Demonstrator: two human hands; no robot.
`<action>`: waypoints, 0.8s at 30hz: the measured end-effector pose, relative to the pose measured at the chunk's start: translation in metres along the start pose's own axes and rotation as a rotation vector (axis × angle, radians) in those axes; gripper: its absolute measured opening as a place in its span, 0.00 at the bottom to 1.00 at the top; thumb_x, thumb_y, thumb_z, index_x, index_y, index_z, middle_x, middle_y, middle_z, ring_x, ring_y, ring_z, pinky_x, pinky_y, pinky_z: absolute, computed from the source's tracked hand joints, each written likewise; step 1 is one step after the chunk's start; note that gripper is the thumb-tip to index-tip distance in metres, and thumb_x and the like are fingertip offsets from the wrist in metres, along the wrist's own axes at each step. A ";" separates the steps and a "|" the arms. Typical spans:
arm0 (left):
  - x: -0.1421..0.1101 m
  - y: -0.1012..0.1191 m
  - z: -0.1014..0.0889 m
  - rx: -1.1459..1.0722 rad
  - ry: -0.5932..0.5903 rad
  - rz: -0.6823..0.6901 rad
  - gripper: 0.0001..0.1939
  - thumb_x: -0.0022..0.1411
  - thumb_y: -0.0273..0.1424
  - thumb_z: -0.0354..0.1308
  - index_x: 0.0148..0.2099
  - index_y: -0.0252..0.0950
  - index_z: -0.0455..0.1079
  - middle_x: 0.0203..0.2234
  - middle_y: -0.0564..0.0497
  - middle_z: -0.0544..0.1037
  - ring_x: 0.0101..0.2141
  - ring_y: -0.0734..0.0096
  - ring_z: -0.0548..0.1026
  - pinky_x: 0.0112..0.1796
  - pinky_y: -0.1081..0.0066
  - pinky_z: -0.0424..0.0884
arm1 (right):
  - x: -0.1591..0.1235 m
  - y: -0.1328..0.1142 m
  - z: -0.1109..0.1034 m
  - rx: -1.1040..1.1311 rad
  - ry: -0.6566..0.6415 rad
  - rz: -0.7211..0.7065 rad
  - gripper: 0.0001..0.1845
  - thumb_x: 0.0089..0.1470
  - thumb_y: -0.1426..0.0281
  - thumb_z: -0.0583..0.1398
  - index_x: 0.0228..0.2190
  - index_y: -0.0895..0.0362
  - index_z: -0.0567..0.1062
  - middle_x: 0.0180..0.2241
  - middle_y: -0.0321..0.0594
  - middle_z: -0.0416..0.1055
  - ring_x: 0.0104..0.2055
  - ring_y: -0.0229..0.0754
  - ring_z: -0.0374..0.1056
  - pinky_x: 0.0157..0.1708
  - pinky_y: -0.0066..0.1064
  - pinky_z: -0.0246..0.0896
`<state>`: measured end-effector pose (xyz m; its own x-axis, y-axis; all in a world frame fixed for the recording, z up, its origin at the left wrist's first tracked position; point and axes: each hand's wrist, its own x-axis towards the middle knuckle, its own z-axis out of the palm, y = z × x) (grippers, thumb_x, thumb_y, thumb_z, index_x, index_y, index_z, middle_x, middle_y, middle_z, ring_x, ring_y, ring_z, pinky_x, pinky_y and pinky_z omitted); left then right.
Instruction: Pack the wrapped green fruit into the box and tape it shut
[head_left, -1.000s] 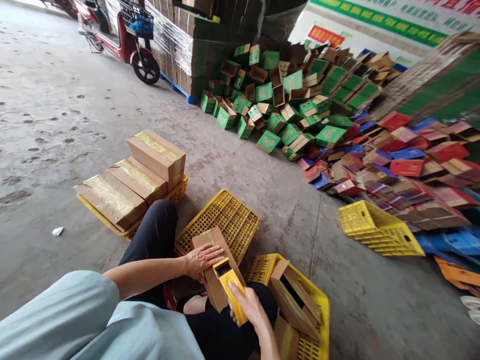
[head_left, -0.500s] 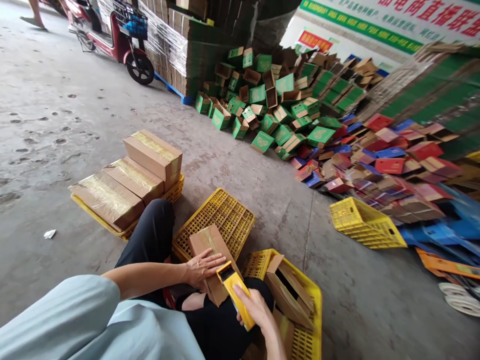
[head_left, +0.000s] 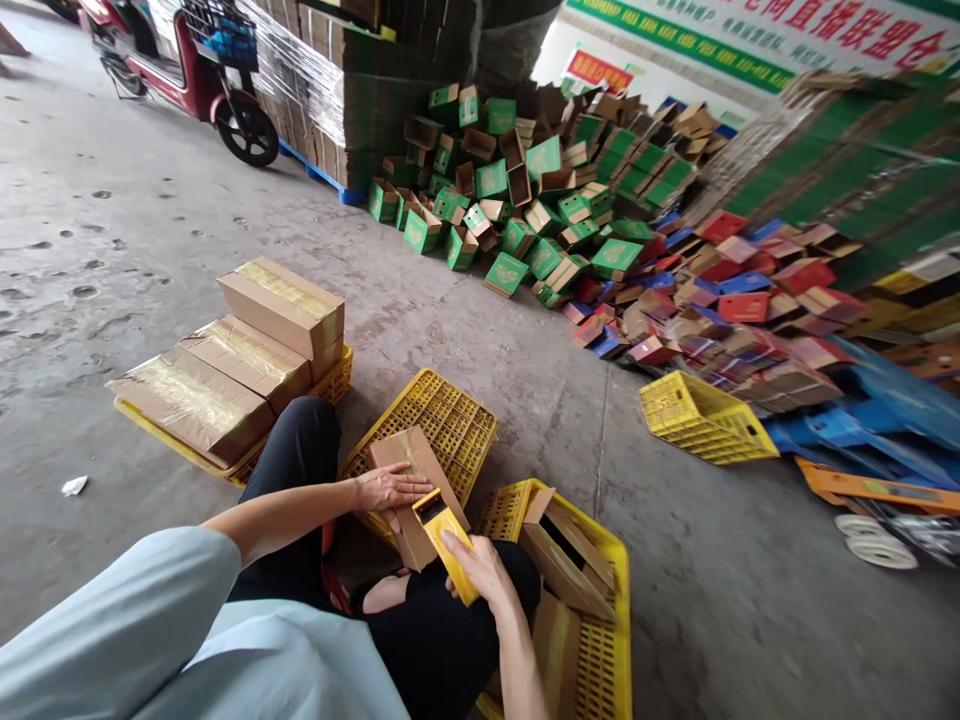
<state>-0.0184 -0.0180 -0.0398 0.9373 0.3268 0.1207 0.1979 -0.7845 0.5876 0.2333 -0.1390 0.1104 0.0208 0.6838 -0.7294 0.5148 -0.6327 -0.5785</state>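
A closed brown cardboard box lies tilted in front of me, its far part over an upturned yellow crate. My left hand rests on it, palm down with fingers stretched out. My right hand is wrapped round a long yellow hand-held tool with a dark slot at its front end; its exact kind is unclear. The tool's front end is over the box, close to my left fingertips; I cannot tell whether it touches. To the right, a yellow crate holds brown boxes, one with an open gap.
Taped boxes are stacked on a yellow crate at the left. Another yellow crate sits to the right. Heaps of green boxes and red and blue boxes lie ahead. A red scooter stands at the upper left.
The view has shifted, moving the surroundings left and slightly up in the picture. My left hand stays on the box, and my right hand still holds the yellow tool near it.
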 end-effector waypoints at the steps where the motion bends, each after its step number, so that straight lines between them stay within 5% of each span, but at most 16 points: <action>1: 0.000 -0.004 -0.008 -0.012 -0.020 0.006 0.42 0.71 0.55 0.54 0.78 0.45 0.47 0.72 0.42 0.60 0.72 0.55 0.57 0.70 0.53 0.42 | 0.002 -0.001 0.003 0.014 0.004 -0.009 0.26 0.59 0.46 0.59 0.32 0.57 0.76 0.19 0.46 0.77 0.21 0.48 0.74 0.23 0.37 0.71; 6: -0.001 -0.001 -0.028 -0.014 -0.107 0.015 0.50 0.66 0.62 0.52 0.78 0.41 0.45 0.74 0.41 0.54 0.73 0.46 0.52 0.69 0.46 0.45 | 0.001 0.000 0.012 0.061 0.025 -0.038 0.28 0.59 0.44 0.58 0.32 0.58 0.75 0.19 0.43 0.76 0.21 0.46 0.74 0.24 0.35 0.72; 11: -0.001 0.030 0.000 0.042 -0.055 -0.107 0.66 0.56 0.69 0.55 0.79 0.34 0.33 0.76 0.37 0.42 0.74 0.37 0.42 0.70 0.42 0.37 | 0.001 0.012 0.010 0.108 0.024 -0.004 0.29 0.60 0.43 0.56 0.32 0.59 0.73 0.18 0.42 0.75 0.19 0.43 0.72 0.24 0.32 0.70; 24: -0.001 0.021 0.017 0.022 0.041 -0.128 0.57 0.64 0.64 0.52 0.79 0.38 0.34 0.76 0.41 0.46 0.74 0.44 0.46 0.70 0.45 0.36 | -0.004 0.035 -0.004 0.056 0.010 0.055 0.34 0.55 0.37 0.58 0.32 0.57 0.73 0.17 0.41 0.76 0.18 0.43 0.74 0.19 0.28 0.68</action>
<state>-0.0108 -0.0437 -0.0412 0.8916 0.4461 0.0781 0.3221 -0.7459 0.5829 0.2549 -0.1626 0.0948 0.0567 0.6512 -0.7568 0.4640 -0.6884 -0.5575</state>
